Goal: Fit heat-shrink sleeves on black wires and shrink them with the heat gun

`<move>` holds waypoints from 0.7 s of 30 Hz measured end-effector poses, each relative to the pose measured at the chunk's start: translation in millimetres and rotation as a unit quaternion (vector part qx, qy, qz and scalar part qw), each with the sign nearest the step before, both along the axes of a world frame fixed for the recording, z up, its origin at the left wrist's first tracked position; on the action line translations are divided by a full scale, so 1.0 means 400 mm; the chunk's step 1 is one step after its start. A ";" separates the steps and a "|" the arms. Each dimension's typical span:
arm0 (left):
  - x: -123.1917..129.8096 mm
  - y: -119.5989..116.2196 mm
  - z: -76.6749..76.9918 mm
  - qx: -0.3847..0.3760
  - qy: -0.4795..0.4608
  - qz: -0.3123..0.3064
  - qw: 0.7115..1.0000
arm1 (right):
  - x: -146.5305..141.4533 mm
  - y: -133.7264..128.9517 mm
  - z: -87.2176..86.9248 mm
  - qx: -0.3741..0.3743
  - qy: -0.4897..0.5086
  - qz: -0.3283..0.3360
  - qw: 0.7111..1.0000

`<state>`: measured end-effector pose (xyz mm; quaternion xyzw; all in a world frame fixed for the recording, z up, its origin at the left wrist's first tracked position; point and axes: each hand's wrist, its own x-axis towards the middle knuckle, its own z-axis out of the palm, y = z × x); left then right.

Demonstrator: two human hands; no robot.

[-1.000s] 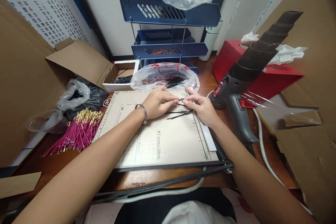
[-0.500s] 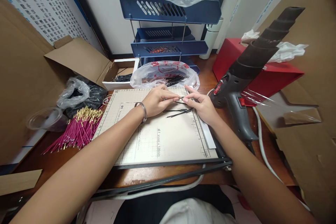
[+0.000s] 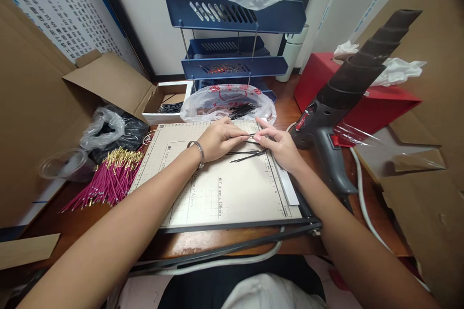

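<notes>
Over the far right part of a cream paper cutter board (image 3: 203, 198), both hands meet fingertip to fingertip. My left hand (image 3: 221, 140), with a metal bracelet at its wrist, is closed in a pinch on a thin black wire-like piece (image 3: 251, 135). From the other side my right hand (image 3: 277, 147) pinches the same small piece between thumb and finger. Its exact kind is too small to make out, and the fingers hide most of it. Just below the hands, several thin black strands (image 3: 246, 155) lie on the board.
A grey heat gun (image 3: 333, 101) stands at right before a red tissue box (image 3: 384, 101). Left lies a bundle of magenta wires (image 3: 105, 178) with gold ends. Behind the board are a plastic bag (image 3: 195, 106) with black strands, a white box (image 3: 163, 117) and a blue rack (image 3: 235, 65).
Both hands stay almost in place, the fingertips shifting very slightly at the thin black piece. The whole view drifts a little.
</notes>
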<state>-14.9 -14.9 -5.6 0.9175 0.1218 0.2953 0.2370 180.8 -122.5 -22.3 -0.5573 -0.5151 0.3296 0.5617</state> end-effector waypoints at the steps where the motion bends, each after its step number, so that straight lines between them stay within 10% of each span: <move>1: 0.001 0.000 -0.001 0.004 -0.002 -0.004 1.000 | 0.000 0.000 0.000 0.001 0.001 -0.001 1.000; 21: -0.003 -0.003 0.006 0.010 0.017 -0.014 1.000 | -0.004 0.000 0.002 -0.006 -0.009 -0.016 1.000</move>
